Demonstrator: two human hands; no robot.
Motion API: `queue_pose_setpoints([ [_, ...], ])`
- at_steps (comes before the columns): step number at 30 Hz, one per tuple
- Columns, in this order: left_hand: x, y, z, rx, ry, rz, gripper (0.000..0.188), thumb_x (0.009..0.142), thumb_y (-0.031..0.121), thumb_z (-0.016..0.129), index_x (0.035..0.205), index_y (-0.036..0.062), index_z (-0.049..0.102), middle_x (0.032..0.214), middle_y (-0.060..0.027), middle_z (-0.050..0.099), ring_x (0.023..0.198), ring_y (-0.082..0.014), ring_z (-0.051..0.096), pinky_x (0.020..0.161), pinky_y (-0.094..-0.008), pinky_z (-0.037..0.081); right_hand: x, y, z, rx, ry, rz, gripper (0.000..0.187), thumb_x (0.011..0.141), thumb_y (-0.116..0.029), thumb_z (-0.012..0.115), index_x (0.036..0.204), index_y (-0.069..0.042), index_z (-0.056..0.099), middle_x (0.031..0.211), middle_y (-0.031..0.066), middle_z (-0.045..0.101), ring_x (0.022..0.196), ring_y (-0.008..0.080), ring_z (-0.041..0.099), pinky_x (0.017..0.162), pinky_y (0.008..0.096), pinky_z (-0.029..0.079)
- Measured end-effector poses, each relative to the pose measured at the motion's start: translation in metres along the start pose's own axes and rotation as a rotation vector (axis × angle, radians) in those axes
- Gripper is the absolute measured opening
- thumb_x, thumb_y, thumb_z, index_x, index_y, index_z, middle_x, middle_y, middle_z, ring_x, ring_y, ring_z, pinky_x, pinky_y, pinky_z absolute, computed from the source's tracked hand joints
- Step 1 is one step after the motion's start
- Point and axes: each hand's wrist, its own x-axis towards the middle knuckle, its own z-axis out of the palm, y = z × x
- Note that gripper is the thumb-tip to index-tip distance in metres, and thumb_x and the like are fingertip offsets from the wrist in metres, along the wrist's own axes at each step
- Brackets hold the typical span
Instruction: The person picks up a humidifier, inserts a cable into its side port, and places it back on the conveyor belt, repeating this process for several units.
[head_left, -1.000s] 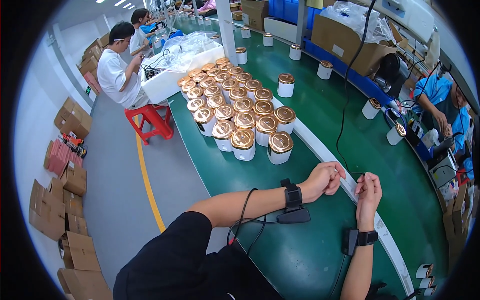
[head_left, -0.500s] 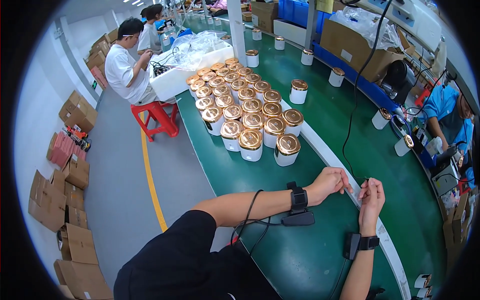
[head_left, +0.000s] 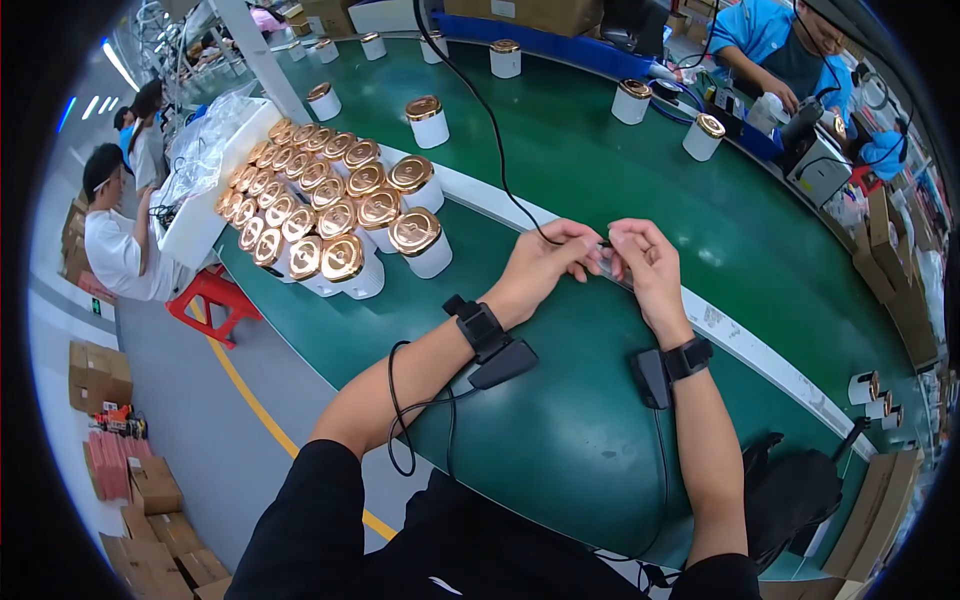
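Note:
A thin black cable hangs down from above and runs to my fingers over the pale rail. My left hand is closed, pinching the cable near its lower end. Close beside it, my right hand is closed too, its thumb and fingertips at the dark cable end; the tip is mostly hidden by the fingers. To the left of my hands stand many white canisters with shiny copper-coloured lids, packed in a group; the nearest canister is at its right edge. Black straps with small boxes sit on both wrists.
The green table is crossed by a white rail. Beyond the rail stand several spaced canisters, one canister among them. A black bag lies at lower right. A person in blue works across the table; people sit at far left.
The view has swung to the right, so the canister group and seated people sit further left. My hands remain together at the cable, and the right one has turned its fingers toward the left hand.

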Motion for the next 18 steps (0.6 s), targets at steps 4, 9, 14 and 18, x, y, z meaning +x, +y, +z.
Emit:
queue_pose_setpoints([
  [4,0.006,0.003,0.0,-0.129,0.061,-0.021,0.017,0.094,0.013,0.058,0.105,-0.0002,0.059,0.089,-0.0082,0.064,0.079,-0.0149,0.063,0.069,-0.0263,0.049,0.005,0.0,-0.008,0.116,0.098,0.028,0.014,0.095,-0.016,0.058,0.097,-0.002,0.058,0.072,-0.0002,0.055,0.059,0.0052,0.048,0.054,0.0202,0.038],
  [9,0.016,0.001,0.0,-0.243,0.02,-0.076,0.021,0.097,0.014,0.051,0.11,-0.0013,0.057,0.092,-0.0096,0.065,0.084,-0.017,0.063,0.074,-0.0289,0.049,0.011,0.007,-0.019,0.085,0.145,0.0,0.015,0.095,-0.017,0.057,0.091,-0.002,0.057,0.068,0.0,0.053,0.055,0.0061,0.046,0.05,0.0213,0.036],
  [14,0.034,0.002,0.0,-0.295,-0.06,-0.141,0.026,0.099,0.017,0.047,0.114,-0.0029,0.055,0.092,-0.0106,0.065,0.086,-0.0181,0.063,0.076,-0.0294,0.05,0.034,0.008,-0.032,0.054,0.155,0.034,0.017,0.096,-0.018,0.057,0.09,-0.002,0.057,0.067,0.001,0.053,0.052,0.007,0.044,0.045,0.0228,0.034],
  [18,0.037,0.004,-0.005,-0.124,0.041,-0.11,0.024,0.097,0.014,0.05,0.113,-0.0032,0.054,0.09,-0.0092,0.063,0.084,-0.0178,0.062,0.073,-0.0288,0.049,0.074,-0.005,-0.07,0.013,0.281,-0.018,0.014,0.094,-0.015,0.057,0.097,-0.001,0.057,0.07,0.0027,0.055,0.054,0.0087,0.048,0.046,0.0228,0.036],
])
